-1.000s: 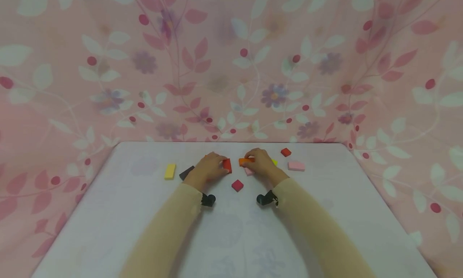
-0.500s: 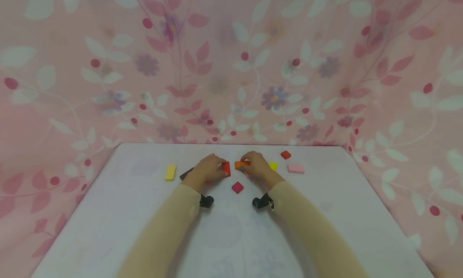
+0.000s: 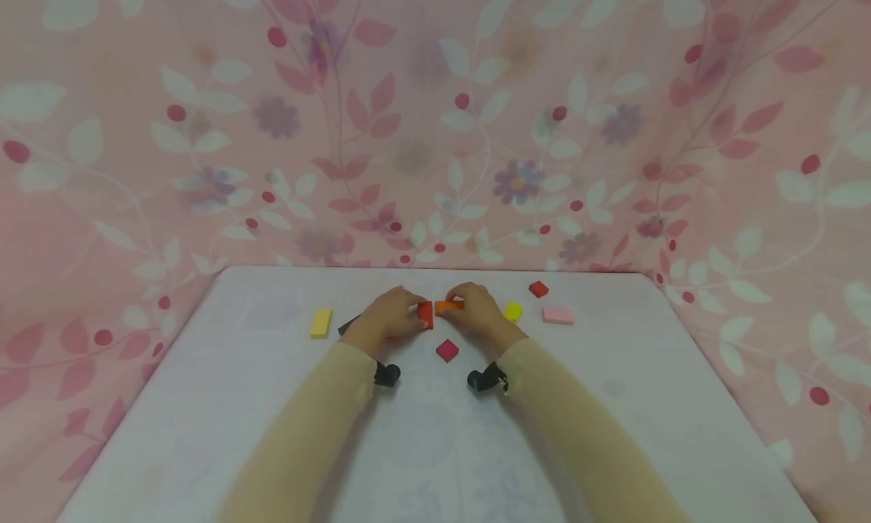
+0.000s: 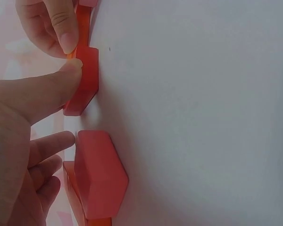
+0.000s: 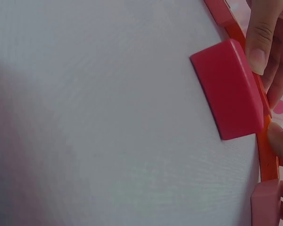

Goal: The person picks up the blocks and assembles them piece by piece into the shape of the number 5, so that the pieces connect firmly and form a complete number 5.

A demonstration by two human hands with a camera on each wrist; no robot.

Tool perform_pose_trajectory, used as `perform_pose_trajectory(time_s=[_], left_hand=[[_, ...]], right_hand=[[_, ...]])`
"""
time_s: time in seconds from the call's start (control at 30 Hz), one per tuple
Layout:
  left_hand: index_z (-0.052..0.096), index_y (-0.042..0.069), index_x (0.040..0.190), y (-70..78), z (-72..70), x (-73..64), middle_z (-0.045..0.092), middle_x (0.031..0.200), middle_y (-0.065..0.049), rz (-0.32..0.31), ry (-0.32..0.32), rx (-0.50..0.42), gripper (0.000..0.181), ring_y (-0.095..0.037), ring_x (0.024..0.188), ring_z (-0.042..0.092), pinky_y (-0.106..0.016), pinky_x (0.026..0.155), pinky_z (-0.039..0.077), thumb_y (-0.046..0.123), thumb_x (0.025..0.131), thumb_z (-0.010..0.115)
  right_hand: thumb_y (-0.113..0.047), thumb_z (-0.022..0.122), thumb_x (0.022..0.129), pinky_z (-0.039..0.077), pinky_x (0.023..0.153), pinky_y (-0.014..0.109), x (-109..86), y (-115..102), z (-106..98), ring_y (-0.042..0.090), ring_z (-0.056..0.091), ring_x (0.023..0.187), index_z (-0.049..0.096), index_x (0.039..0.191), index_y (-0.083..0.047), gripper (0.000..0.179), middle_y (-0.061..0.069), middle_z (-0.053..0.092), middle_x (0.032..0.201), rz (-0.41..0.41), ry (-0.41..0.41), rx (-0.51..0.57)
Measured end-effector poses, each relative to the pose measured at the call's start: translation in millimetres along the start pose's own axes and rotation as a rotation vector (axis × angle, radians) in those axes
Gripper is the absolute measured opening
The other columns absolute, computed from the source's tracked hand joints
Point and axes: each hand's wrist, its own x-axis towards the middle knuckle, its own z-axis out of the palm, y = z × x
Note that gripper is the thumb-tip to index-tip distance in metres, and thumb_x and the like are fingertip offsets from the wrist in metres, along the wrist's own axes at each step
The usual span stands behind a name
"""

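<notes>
Fingers [image 4: 61, 85] pinching oblong red block [image 4: 88, 73], slim orange block [image 5: 268, 155]

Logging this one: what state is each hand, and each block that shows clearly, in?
Left hand: pinching
Right hand: pinching
Red block: held in left hand
Orange block: held in right hand
Crimson block: unheld, on table
Pale yellow block: unheld, on table
Bright yellow block: unheld, on table
Pink block: unheld, on table
Far red block: unheld, on table
Black block: on table, partly hidden
</notes>
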Motion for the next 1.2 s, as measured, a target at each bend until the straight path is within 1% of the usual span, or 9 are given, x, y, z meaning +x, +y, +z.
perform_pose_trajectory(time_s=[0.27,0.5,0.63,0.7,0.8,0.9,0.97,1.07,1.2], left_hand=[[0.06,0.025,0.141,2.1,-3.5,-2.3,0.055,0.142,-0.007,-0.007,-0.012,-0.027,0.057,-0.03,0.141,0.037,-0.05,0.115,0.034,0.042,0.089,0.074],[0.059,0.026,0.142,0.8,-1.1,-1.1,0.056,0.142,-0.006,-0.01,-0.007,-0.017,0.057,-0.029,0.142,0.036,-0.05,0.116,0.033,0.043,0.089,0.074],[0.059,0.026,0.142,0.8,0.3,-1.5,0.055,0.143,-0.007,-0.015,-0.011,-0.035,0.058,-0.03,0.141,0.037,-0.051,0.115,0.033,0.042,0.089,0.075],[0.058,0.026,0.142,0.6,1.0,-1.4,0.054,0.143,-0.007,-0.012,-0.011,-0.031,0.058,-0.03,0.141,0.036,-0.051,0.115,0.033,0.042,0.089,0.074],[0.057,0.026,0.143,-0.1,1.9,-0.3,0.055,0.143,-0.006,0.003,-0.008,0.001,0.057,-0.029,0.14,0.038,-0.049,0.115,0.033,0.043,0.09,0.072],[0.054,0.027,0.146,-0.2,2.0,-0.2,0.054,0.144,-0.006,0.011,-0.011,0.017,0.059,-0.028,0.139,0.04,-0.049,0.115,0.033,0.044,0.092,0.07],[0.051,0.026,0.148,0.4,1.1,-1.3,0.053,0.146,-0.007,0.008,-0.014,0.007,0.061,-0.029,0.138,0.04,-0.051,0.116,0.033,0.046,0.093,0.068],[0.049,0.026,0.15,1.0,-0.4,-3.3,0.05,0.148,-0.008,0.002,-0.009,0.002,0.062,-0.03,0.14,0.038,-0.052,0.117,0.03,0.047,0.094,0.066],[0.053,0.023,0.147,0.2,0.1,-4.6,0.052,0.146,-0.009,0.029,0.011,0.027,0.058,-0.03,0.139,0.039,-0.049,0.118,0.029,0.046,0.095,0.064]], right_hand=[[-0.043,0.075,0.089,0.044,0.107,0.042,4.1,1,2,0.026,0.049,0.121,0.07,0.116,-0.018,0.038,0.004,0.059,0.128,0.013,-0.004,0.016],[-0.045,0.075,0.088,0.046,0.106,0.041,4.7,0,4,0.024,0.049,0.12,0.069,0.115,-0.019,0.038,0.002,0.059,0.128,0.012,-0.008,0.019],[-0.044,0.075,0.088,0.045,0.106,0.041,3.2,-1,5,0.024,0.049,0.12,0.069,0.114,-0.018,0.037,0.003,0.059,0.129,0.015,-0.008,0.021],[-0.044,0.074,0.089,0.045,0.106,0.042,2.3,-1,4,0.025,0.049,0.121,0.069,0.116,-0.017,0.038,0.004,0.058,0.13,0.008,-0.01,0.021],[-0.044,0.073,0.091,0.044,0.107,0.043,1.2,1,2,0.027,0.048,0.123,0.066,0.122,-0.016,0.043,0.006,0.056,0.134,0.0,-0.019,0.032],[-0.042,0.068,0.095,0.041,0.11,0.045,0.1,6,-3,0.027,0.045,0.127,0.063,0.129,-0.016,0.043,0.006,0.053,0.139,0.017,-0.027,0.077],[-0.039,0.064,0.098,0.039,0.112,0.046,-0.6,12,-7,0.027,0.044,0.13,0.062,0.131,-0.017,0.04,0.006,0.052,0.141,0.032,-0.025,0.107],[-0.034,0.059,0.101,0.034,0.115,0.048,-1.2,21,-13,0.027,0.044,0.132,0.062,0.129,-0.015,0.034,0.007,0.052,0.141,0.034,-0.013,0.139],[-0.031,0.058,0.102,0.032,0.116,0.049,-4.1,32,-17,0.029,0.044,0.132,0.064,0.123,-0.015,0.027,0.009,0.052,0.141,0.048,-0.016,0.176]])
